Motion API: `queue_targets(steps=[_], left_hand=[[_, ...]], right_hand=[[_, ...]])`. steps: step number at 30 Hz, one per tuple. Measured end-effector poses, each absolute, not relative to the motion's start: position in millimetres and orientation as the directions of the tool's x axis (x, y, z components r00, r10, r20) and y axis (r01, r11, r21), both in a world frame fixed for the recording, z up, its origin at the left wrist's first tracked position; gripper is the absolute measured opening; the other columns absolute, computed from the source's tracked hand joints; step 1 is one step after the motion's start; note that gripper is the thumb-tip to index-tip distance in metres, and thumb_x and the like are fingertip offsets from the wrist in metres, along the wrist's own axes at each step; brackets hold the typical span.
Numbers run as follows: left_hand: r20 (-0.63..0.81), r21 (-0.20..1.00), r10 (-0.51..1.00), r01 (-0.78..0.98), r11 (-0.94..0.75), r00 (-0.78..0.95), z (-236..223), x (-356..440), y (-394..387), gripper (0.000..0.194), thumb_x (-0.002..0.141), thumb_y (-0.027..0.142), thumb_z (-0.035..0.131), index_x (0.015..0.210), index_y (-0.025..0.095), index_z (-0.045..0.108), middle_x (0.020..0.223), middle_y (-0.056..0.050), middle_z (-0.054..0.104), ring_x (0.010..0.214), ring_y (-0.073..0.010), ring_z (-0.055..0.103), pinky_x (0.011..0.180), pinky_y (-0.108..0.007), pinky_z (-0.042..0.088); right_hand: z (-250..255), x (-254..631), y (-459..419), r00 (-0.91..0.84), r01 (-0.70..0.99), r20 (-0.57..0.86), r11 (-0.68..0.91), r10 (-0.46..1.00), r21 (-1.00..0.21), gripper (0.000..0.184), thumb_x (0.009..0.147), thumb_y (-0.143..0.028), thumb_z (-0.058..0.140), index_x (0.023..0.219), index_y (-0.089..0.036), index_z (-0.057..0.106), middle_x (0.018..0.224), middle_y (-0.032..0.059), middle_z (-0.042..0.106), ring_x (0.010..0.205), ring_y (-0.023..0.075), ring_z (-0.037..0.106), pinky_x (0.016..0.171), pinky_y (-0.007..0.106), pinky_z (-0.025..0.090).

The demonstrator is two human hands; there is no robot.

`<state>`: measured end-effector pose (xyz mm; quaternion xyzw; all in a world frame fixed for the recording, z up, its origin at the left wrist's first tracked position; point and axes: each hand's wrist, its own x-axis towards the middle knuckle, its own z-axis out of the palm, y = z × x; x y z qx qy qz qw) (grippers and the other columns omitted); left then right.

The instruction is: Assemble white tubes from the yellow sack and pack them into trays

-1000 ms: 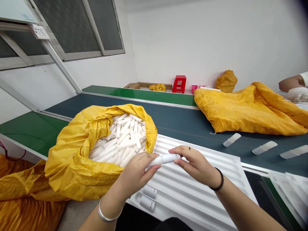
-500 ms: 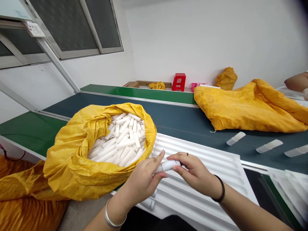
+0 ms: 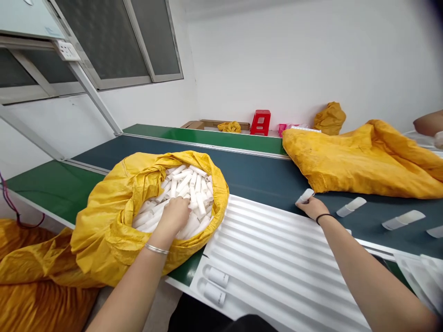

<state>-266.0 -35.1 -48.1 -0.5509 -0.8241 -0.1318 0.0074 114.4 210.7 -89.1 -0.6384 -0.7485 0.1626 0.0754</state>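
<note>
My left hand (image 3: 176, 214) reaches into a yellow woven sack (image 3: 114, 230) full of white tubes (image 3: 199, 200). Its fingers are curled down among them, and their tips are hidden. Out on the dark belt, my right hand (image 3: 313, 207) grips a white capped tube (image 3: 305, 196) that stands at a slant in the view. Between my arms lies a white ribbed tray (image 3: 270, 244). Two white tubes with small dark print, one labelled tube (image 3: 217, 276) above the other (image 3: 213, 293), rest in grooves at its near left.
More standing tubes (image 3: 351, 207) line the dark belt (image 3: 259, 177) to the right. Behind them lies a flattened orange-yellow sack (image 3: 353, 157). Clear plastic pieces (image 3: 418, 276) are at the right edge. A red stool (image 3: 260, 122) stands by the wall. Part of another person's arm (image 3: 429, 123) shows far right.
My hands have parted from the tube they both held over the tray. The left moved into the sack; the right went out to the belt with a white tube.
</note>
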Motion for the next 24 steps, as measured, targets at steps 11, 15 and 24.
queue_targets(steps=[11, 15, 24], left_hand=[[0.376, 0.536, 0.922, 0.833, -0.135, -0.093, -29.0, -222.3, -58.1, 0.021, 0.089, 0.026, 0.049, 0.109, 0.021, 0.054, 0.117, -0.011, 0.06, 0.114, -0.0231, 0.053, 0.098, -0.039, 0.043], [0.431, 0.714, 0.9, 0.637, -0.292, -0.07, -28.9, -198.3, -62.1, 0.022, 0.09, 0.021, 0.049, 0.112, 0.022, 0.052, 0.114, -0.01, 0.06, 0.112, -0.0231, 0.055, 0.099, -0.04, 0.042], [0.341, 0.721, 0.919, 0.682, -0.121, -0.197, -37.8, -187.7, -70.7, 0.024, 0.093, 0.026, 0.046, 0.116, 0.021, 0.044, 0.103, -0.007, 0.06, 0.096, -0.0203, 0.061, 0.083, -0.033, 0.048]], right_hand=[[-75.7, 17.8, 40.6, -0.769, 0.612, -0.233, 0.577, 0.596, -0.541, 0.02, 0.083, -0.015, 0.049, 0.089, -0.023, 0.067, 0.088, 0.0013, 0.071, 0.084, 0.0147, 0.064, 0.074, 0.022, 0.045], [-91.6, -20.3, -24.3, -0.878, 0.476, -0.255, 0.685, 0.405, -0.552, 0.023, 0.073, -0.028, 0.065, 0.092, -0.015, 0.068, 0.096, 0.0105, 0.069, 0.089, 0.0243, 0.062, 0.078, 0.03, 0.046], [-79.3, -10.0, -12.8, -0.832, 0.412, -0.063, 0.537, 0.551, -0.736, 0.021, 0.072, -0.022, 0.058, 0.091, -0.013, 0.06, 0.083, 0.0107, 0.064, 0.075, 0.0227, 0.06, 0.07, 0.034, 0.049]])
